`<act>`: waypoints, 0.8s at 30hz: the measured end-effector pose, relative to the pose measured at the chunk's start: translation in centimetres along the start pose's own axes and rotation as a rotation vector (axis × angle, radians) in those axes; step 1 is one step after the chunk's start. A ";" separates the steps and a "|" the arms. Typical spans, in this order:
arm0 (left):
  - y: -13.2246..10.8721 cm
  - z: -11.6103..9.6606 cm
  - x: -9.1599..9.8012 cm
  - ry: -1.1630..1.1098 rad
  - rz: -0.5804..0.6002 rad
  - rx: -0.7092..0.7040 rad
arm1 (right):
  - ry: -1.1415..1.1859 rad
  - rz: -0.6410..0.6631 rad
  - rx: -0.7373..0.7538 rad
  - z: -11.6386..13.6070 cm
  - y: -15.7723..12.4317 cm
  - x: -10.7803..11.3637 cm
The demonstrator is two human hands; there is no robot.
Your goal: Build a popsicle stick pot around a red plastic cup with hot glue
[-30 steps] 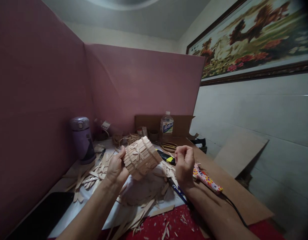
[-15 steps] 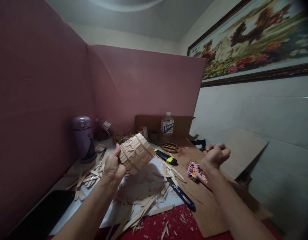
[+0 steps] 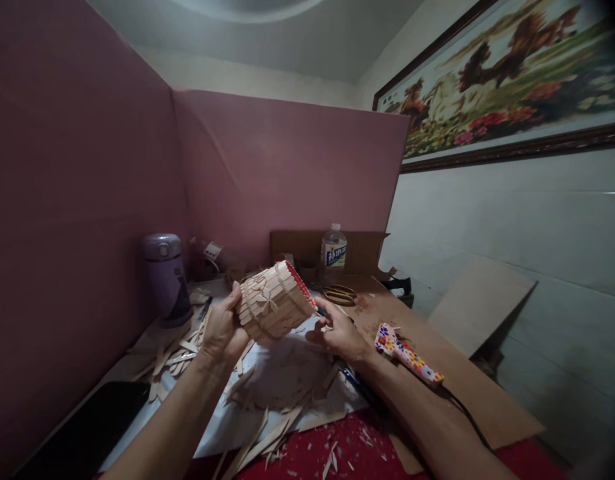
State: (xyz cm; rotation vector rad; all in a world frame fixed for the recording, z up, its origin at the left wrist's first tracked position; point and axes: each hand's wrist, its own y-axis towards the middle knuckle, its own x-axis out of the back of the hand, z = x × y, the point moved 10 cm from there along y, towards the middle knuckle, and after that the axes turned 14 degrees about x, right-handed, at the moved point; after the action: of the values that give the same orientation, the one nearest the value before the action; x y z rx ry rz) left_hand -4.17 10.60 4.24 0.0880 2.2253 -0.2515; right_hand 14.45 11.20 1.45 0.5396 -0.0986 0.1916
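Observation:
My left hand [image 3: 224,330] grips a small round pot [image 3: 267,303] covered in flat wooden sticks, thumb on top and fingers underneath. Twine bands ring the pot, and a flower of wood pieces decorates its side. It is tilted, with its red-edged rim facing right. At that rim is my right hand [image 3: 340,333], index finger stretched toward the edge and the other fingers loosely bent; I see nothing held in it. A flower-patterned glue gun [image 3: 407,353] lies to the right of my right forearm. Blue-handled snips [image 3: 351,377] are partly hidden under that arm.
Loose wooden sticks [image 3: 187,350] and offcuts litter the white paper. At left stand a purple flask [image 3: 168,280] and a black phone-like slab [image 3: 87,427]. Scissors [image 3: 340,295] and a clear bottle [image 3: 334,253] are at the back. Cardboard [image 3: 467,393] covers the right side.
My right hand has moved left from above the glue gun to the pot's rim, its fingers opening out. The pot has turned slightly, showing its red-edged rim.

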 end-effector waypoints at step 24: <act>-0.5 0.3 -1.8 0.539 0.163 -0.147 | 0.186 -0.177 0.123 1.0 0.1 1.3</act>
State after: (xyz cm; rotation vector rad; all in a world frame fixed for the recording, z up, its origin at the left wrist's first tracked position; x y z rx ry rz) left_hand -2.89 10.06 5.61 0.2831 2.7448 0.0351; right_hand 15.64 10.96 2.50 0.6467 0.1422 0.0746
